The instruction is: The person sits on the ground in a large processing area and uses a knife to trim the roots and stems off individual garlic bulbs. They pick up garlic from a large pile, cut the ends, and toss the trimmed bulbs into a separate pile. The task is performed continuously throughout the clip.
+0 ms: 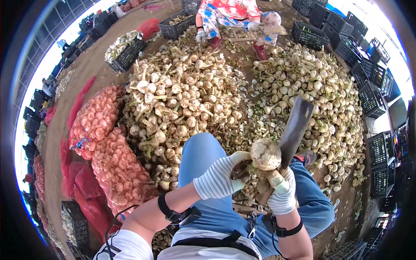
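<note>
My left hand (219, 177), in a white striped glove, is curled around the left side of a garlic bulb (265, 154) held above my lap. Brownish stem or husk shows between its thumb and fingers. A broad dark-bladed knife (296, 126) points up and away in my right hand (281, 192), which is gloved the same way. The right thumb lies just below the bulb, close to the blade. Part of the knife's handle is hidden by the right fingers.
A large garlic heap (186, 95) lies ahead, another heap (312, 95) to the right. Red mesh sacks (121, 167) of garlic stand at left. Black crates (125, 54) line both sides. Opposite sits another person (236, 17) wearing gloves. Trimmings (260, 117) litter the ground.
</note>
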`<state>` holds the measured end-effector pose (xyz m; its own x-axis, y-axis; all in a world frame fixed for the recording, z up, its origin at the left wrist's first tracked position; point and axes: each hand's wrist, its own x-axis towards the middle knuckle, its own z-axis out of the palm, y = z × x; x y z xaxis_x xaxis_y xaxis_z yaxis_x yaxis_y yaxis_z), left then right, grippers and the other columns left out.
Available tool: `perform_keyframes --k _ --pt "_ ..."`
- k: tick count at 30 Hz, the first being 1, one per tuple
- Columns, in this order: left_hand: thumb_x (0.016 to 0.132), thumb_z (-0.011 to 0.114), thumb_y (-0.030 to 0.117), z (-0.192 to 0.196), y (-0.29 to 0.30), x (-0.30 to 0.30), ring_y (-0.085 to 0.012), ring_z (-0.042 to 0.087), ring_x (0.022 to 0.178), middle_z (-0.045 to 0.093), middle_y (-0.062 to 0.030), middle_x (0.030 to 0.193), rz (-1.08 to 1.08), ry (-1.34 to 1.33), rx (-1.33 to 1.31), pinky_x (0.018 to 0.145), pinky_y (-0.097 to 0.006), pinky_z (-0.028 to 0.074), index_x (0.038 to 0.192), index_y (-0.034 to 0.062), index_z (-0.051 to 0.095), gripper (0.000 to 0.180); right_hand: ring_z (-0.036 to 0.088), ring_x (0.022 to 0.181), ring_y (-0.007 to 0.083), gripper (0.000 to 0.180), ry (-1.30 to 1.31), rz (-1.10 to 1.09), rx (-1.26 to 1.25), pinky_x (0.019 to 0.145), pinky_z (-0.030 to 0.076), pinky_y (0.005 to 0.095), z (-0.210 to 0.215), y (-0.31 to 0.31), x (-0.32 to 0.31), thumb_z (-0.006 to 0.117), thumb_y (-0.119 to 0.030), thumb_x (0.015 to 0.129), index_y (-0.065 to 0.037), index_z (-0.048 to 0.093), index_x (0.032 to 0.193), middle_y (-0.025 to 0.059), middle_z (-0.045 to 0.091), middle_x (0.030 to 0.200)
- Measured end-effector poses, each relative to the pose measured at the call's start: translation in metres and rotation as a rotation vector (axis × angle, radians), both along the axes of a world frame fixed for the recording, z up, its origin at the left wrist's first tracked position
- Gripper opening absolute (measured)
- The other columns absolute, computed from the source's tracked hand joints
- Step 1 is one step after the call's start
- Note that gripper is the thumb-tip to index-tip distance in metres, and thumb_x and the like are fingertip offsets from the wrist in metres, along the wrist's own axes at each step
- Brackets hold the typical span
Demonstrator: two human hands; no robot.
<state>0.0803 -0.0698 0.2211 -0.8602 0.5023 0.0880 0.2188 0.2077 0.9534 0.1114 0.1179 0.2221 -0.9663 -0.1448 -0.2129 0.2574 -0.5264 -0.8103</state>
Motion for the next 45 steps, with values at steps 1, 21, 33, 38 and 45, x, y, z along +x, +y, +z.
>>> perform_keyframes --k 1,21,33,38,45 --pt "0.079 0.063 0.003 0.001 0.003 0.002 -0.0146 0.061 0.088 0.061 -0.0064 0.103 0.014 0.069 -0.043 0.078 -0.027 0.050 0.131 0.0039 0.038 0.058 0.060 0.078 0.0107 0.055 0.033 -0.028 0.008 0.068 0.048 0.0231 0.002 -0.003 0.002 0.076 -0.026 0.075 0.003 0.053 0.115 0.0067 0.064 0.098" --pt "0.080 0.068 0.006 0.007 0.019 0.030 -0.0201 0.060 0.101 0.055 -0.0101 0.116 -0.008 -0.850 0.837 0.088 -0.033 0.053 0.132 0.0057 0.037 0.060 0.054 0.053 0.0317 0.011 0.721 0.183 1.546 0.049 0.043 0.0397 0.052 0.023 0.034 0.061 -0.015 0.062 -0.007 0.059 0.070 0.0099 0.052 0.056" --pt "0.086 0.056 0.003 0.014 0.022 0.047 -0.0166 0.060 0.092 0.057 -0.0097 0.105 0.047 -0.809 1.060 0.082 -0.028 0.053 0.123 0.0075 0.045 0.038 0.054 0.055 0.0289 0.021 0.954 0.376 1.624 0.053 0.042 0.0403 0.072 0.009 0.030 0.065 -0.025 0.056 -0.011 0.055 0.069 0.0072 0.051 0.060" --pt "0.086 0.056 0.019 0.060 0.022 0.042 -0.0164 0.061 0.077 0.061 -0.0074 0.088 0.360 -0.856 0.765 0.074 -0.028 0.053 0.102 0.0071 0.055 0.020 0.052 0.057 0.0278 0.029 1.055 0.260 1.600 0.054 0.040 0.0392 0.060 0.014 0.020 0.068 -0.029 0.053 -0.011 0.054 0.070 0.0066 0.049 0.062" --pt "0.086 0.057 0.028 0.019 0.025 0.042 -0.0178 0.062 0.074 0.062 -0.0057 0.082 0.234 -0.777 0.867 0.075 -0.029 0.053 0.097 0.0113 0.058 0.020 0.051 0.054 0.0290 0.022 1.085 0.156 1.580 0.051 0.040 0.0386 0.041 0.025 0.009 0.068 -0.020 0.051 -0.009 0.056 0.066 0.0071 0.050 0.059"
